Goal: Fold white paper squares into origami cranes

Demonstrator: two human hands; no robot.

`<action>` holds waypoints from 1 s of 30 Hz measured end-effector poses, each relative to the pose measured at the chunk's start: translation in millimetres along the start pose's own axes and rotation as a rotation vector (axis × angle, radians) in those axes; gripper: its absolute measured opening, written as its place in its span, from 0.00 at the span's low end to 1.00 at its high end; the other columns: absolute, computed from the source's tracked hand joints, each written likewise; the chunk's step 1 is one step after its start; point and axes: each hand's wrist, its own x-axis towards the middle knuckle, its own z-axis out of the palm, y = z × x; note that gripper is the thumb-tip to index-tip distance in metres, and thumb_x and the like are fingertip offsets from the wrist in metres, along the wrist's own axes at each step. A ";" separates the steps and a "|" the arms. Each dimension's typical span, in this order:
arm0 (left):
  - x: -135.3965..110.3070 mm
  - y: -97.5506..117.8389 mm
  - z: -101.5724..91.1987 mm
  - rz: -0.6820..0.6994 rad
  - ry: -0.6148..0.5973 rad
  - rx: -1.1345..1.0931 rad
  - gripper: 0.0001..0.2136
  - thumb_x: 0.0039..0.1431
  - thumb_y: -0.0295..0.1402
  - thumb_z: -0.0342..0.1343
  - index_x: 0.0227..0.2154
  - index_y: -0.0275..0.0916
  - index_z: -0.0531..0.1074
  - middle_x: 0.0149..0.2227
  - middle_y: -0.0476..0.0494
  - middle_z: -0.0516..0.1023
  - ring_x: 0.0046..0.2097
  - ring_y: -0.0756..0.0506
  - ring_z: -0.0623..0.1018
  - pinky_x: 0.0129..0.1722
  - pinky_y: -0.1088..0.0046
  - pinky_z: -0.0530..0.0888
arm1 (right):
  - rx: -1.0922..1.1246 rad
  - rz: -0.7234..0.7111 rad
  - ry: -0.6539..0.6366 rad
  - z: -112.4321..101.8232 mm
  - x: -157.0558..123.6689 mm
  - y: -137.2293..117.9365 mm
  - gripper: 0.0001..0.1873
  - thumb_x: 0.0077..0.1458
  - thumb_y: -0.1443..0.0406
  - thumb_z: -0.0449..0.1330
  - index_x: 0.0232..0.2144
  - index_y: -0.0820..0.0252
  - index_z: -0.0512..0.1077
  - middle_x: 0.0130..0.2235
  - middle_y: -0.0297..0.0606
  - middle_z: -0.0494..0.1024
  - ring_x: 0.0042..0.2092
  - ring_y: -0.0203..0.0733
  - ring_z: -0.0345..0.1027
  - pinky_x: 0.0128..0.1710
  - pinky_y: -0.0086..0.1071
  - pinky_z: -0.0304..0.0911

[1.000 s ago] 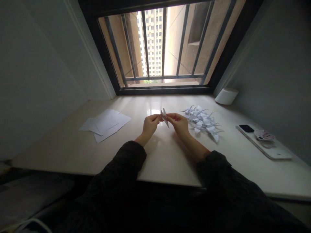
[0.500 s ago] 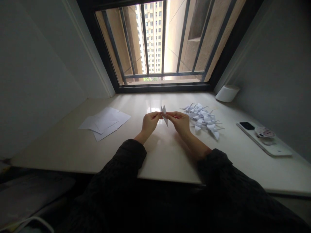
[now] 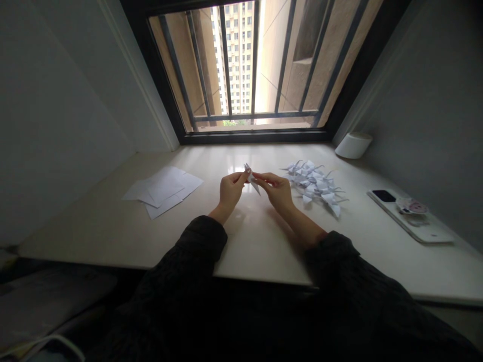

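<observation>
Between my two hands is a small piece of folded white paper [image 3: 254,185], held above the middle of the white sill. My left hand [image 3: 231,189] pinches its upper left part with thumb and fingers. From the other side, my right hand [image 3: 277,187] grips it with closed fingertips. One pointed end sticks up past the fingers and another points down toward me; the middle is partly hidden by my fingertips. Just right of my right hand lies a heap of folded paper cranes [image 3: 315,182]. Loose white paper sheets [image 3: 166,188] lie to the left.
A white phone [image 3: 411,216] with a round grip on its back lies at the right. Near the right wall stands a white rounded object [image 3: 353,145]. A barred window with a dark frame [image 3: 256,136] closes off the back of the sill [image 3: 260,251].
The folded paper has tilted, its upper points leaning further left. My left hand has shifted slightly left and its thumb is higher on the paper; my right hand has moved slightly left.
</observation>
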 end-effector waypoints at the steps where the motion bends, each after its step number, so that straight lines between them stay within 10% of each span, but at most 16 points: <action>1: -0.3 -0.9 0.0 0.020 0.003 0.018 0.19 0.52 0.50 0.55 0.28 0.38 0.79 0.27 0.45 0.79 0.32 0.47 0.76 0.32 0.73 0.70 | 0.004 0.014 0.004 0.2 -0.2 0.5 0.11 0.46 0.59 0.65 0.35 0.51 0.79 0.36 0.36 0.81 0.38 0.43 0.73 0.39 0.36 0.64; 16: -3.4 -6.0 1.0 0.113 0.069 0.140 0.14 0.52 0.46 0.57 0.32 0.41 0.79 0.36 0.43 0.78 0.39 0.46 0.75 0.33 0.74 0.68 | 0.094 0.346 -0.022 6.2 -1.3 3.6 0.21 0.36 0.50 0.68 0.30 0.60 0.79 0.29 0.40 0.81 0.31 0.40 0.71 0.31 0.32 0.63; 30: 1.8 -1.7 -2.6 -0.130 0.023 -0.149 0.16 0.48 0.46 0.59 0.34 0.40 0.78 0.39 0.43 0.79 0.39 0.47 0.75 0.37 0.71 0.68 | 0.081 0.359 -0.116 6.2 -3.8 4.1 0.20 0.37 0.50 0.67 0.26 0.61 0.78 0.29 0.39 0.80 0.30 0.39 0.71 0.31 0.32 0.62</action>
